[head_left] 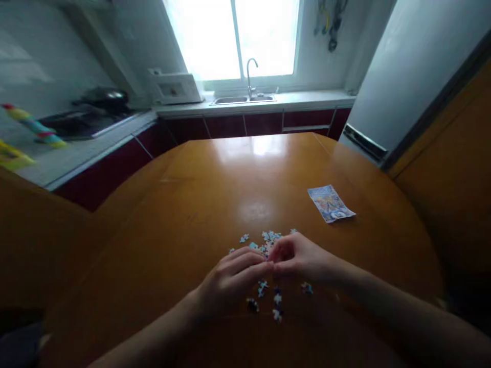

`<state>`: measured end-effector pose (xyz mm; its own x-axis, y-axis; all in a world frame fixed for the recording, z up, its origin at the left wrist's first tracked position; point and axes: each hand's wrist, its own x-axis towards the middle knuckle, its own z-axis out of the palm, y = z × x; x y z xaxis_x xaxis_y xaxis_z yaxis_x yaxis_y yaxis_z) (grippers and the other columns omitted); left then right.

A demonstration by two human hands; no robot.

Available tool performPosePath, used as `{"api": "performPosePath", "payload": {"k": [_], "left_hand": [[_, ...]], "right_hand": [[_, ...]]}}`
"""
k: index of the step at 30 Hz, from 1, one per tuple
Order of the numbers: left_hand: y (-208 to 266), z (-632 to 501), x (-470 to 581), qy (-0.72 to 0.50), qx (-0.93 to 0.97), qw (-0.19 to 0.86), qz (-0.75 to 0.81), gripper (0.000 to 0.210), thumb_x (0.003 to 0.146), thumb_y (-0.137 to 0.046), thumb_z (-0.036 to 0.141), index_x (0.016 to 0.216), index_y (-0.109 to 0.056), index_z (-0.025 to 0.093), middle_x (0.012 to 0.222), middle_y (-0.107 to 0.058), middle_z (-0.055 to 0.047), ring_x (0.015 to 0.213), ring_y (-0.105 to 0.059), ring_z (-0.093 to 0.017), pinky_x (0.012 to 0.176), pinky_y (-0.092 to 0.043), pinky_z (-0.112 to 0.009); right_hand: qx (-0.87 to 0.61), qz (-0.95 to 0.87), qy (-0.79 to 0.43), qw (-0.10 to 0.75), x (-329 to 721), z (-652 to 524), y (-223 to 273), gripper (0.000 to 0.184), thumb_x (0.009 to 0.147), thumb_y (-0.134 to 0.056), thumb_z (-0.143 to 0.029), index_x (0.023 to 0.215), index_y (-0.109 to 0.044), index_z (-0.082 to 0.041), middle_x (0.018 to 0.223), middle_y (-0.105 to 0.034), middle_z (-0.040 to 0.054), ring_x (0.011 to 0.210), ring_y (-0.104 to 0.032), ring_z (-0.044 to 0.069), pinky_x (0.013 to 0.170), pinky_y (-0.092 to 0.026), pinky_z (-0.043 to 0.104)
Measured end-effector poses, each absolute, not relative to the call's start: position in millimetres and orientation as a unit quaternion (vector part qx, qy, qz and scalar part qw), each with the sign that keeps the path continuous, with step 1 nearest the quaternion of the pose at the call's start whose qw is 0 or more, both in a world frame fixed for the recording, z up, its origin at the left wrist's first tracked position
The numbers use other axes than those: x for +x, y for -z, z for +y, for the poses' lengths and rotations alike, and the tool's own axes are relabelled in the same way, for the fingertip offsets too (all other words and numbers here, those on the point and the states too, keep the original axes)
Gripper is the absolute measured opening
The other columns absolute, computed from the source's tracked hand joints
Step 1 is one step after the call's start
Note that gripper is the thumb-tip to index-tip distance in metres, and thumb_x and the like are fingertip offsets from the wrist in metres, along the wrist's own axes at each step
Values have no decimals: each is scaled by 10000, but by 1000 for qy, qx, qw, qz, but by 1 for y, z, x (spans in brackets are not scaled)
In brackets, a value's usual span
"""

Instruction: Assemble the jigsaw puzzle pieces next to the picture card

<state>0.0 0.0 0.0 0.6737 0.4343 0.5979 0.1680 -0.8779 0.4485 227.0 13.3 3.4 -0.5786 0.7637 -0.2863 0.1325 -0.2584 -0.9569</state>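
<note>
My left hand (230, 276) reaches in low over the table, its fingers bent and pressed together. Its fingertips meet those of my right hand (297, 258), whose thumb and index finger pinch what looks like a small jigsaw puzzle piece, mostly hidden by the fingers. I cannot make out what the left fingertips hold. Just beyond the hands lies a loose cluster of pale blue jigsaw pieces (271, 235). Nearer to me, a short column of joined-looking pieces (277, 299) runs toward the table's front. A dark piece (252, 305) and a mixed-colour clump (307, 288) lie on either side.
The round wooden table (215, 189) fills the middle. A printed picture sheet (331, 204) lies at its right. Behind are a sink (230, 100) with a tap, a white microwave-like box (176, 88) and a stove (76, 124). A fridge (418, 66) stands at the right.
</note>
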Motion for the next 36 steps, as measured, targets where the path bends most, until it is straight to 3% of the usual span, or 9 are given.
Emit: {"api": "performPosePath", "payload": {"k": [5,9,17,24,26,31,36], "left_hand": [[3,0,6,-367,868,246,228,120,922,-642,111,1012,-709,153,948,-695,-77,811,-683,-132,718,-584,-223],[2,1,6,-351,860,275,247,180,861,-740,167,1037,-708,158,967,-715,-80,829,-697,-149,744,-585,-246],[4,-4,10,-337,842,328,263,72,884,-705,156,953,-727,149,906,-714,-70,801,-681,-133,715,-552,-224],[-9,2,-3,-252,858,355,271,72,903,-683,203,938,-724,155,924,-707,-66,811,-661,-135,728,-532,-236],[-18,5,-10,-186,870,371,266,85,913,-680,235,875,-720,170,895,-710,-44,788,-653,-123,704,-512,-217],[-37,14,-23,-81,912,344,208,125,919,-677,206,803,-719,229,823,-729,19,796,-639,-118,820,-467,-245],[-36,18,-28,-42,923,316,215,116,833,-783,243,732,-726,234,874,-708,30,827,-624,-121,762,-451,-229]], "right_hand": [[-402,-590,-665,219,231,14,-4,137,686,-765,-206,752,-666,-138,606,-595,-39,557,-485,75,536,-359,208],[-408,-602,-657,201,233,14,-3,113,692,-746,-156,772,-667,-142,624,-630,-30,571,-535,83,535,-380,197],[-383,-573,-699,190,231,10,2,123,757,-728,-232,801,-650,-148,704,-712,33,648,-662,149,610,-484,251],[-415,-660,-608,147,246,18,-10,72,735,-713,-192,767,-701,-129,655,-632,-12,586,-524,97,544,-391,217],[-421,-699,-569,99,250,15,-15,71,711,-699,-149,781,-705,-139,657,-629,-19,585,-525,98,530,-382,212],[-437,-794,-422,-26,249,1,-18,95,654,-707,-144,732,-708,-197,699,-674,-18,628,-576,119,529,-339,214],[-465,-826,-317,-25,244,-1,-15,84,659,-754,-238,709,-688,-218,712,-684,-1,629,-567,144,539,-295,245]]}}
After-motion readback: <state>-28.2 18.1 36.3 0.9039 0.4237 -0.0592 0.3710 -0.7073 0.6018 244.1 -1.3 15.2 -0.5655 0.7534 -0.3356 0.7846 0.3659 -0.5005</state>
